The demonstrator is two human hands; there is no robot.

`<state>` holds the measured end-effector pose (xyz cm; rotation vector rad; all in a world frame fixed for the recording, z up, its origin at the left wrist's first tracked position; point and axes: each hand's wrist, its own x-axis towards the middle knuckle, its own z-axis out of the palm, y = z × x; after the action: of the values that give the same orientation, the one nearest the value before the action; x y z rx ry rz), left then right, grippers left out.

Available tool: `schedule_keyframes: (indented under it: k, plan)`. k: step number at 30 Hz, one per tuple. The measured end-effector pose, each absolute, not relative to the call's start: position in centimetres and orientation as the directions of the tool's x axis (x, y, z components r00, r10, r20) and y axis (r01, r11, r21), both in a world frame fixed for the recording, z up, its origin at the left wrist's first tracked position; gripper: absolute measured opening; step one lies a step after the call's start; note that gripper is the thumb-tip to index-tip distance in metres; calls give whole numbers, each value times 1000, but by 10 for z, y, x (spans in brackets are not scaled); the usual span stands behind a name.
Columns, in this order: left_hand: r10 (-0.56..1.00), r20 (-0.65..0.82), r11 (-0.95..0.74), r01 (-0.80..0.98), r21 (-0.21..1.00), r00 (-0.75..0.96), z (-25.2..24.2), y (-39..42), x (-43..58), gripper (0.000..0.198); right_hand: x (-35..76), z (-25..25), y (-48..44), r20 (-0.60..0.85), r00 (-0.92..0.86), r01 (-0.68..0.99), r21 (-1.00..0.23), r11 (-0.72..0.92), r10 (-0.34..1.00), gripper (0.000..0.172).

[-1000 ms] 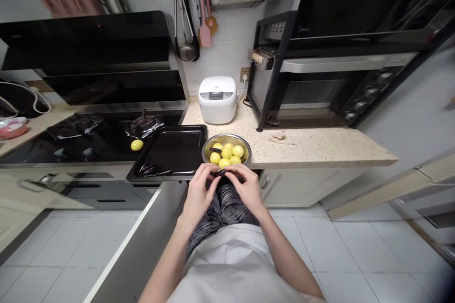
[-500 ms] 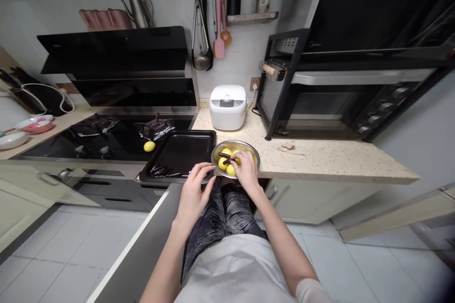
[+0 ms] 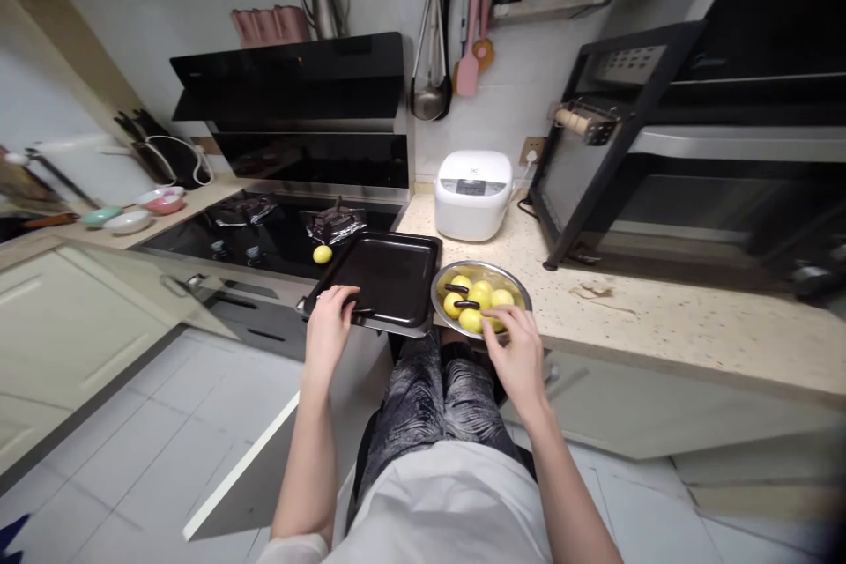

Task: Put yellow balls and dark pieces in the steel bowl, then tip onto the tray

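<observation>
A metal bowl (image 3: 439, 310) holds several smooth yellow balls (image 3: 471, 320). Two dark, glossy finger-length strips (image 3: 456, 288) lie on top of them. At the bowl's right front, my right hand (image 3: 515, 348) has its fingertips against or just above a ball, thumb and fingers slightly apart. My left hand (image 3: 330, 322) reaches over the front left corner of a black baking tray (image 3: 389, 269), its thumb and forefinger apart. Dark strips (image 3: 362, 311) lie by its fingertips, partly hidden by the hand. One more yellow ball (image 3: 322, 255) sits on the cooktop edge beside the tray.
Behind the bowl stands a white rice cooker (image 3: 473, 198). The black cooktop (image 3: 291, 233) is to the left, with small bowls (image 3: 129, 222) beyond it. A rack with an oven (image 3: 714, 211) stands right. An open cabinet door (image 3: 251, 467) juts out below the tray.
My left hand has moved left from beside the bowl to the tray's front corner. My right hand has drawn back towards the bowl's right front, leaving the dark strips on the balls. The view has swung left.
</observation>
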<state>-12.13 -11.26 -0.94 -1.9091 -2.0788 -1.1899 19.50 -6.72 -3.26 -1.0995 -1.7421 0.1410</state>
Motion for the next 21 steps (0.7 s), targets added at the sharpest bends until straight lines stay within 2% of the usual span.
schedule_keyframes:
  k: [5, 17, 21]
  plan:
    - [894, 425, -60, 902, 426, -141, -24, -106, -138, 20, 196, -42, -89, 719, -48, 578, -546, 607, 693, 13]
    - [927, 376, -136, 938, 318, 7, -43, -89, -122, 31, 203, -40, -100, 717, -1, 567, -574, 591, 697, 13]
    - [923, 384, -149, 935, 321, 16, -40, -89, -122, 34, 203, -40, -101, 705, 11, 553, -595, 583, 709, 14]
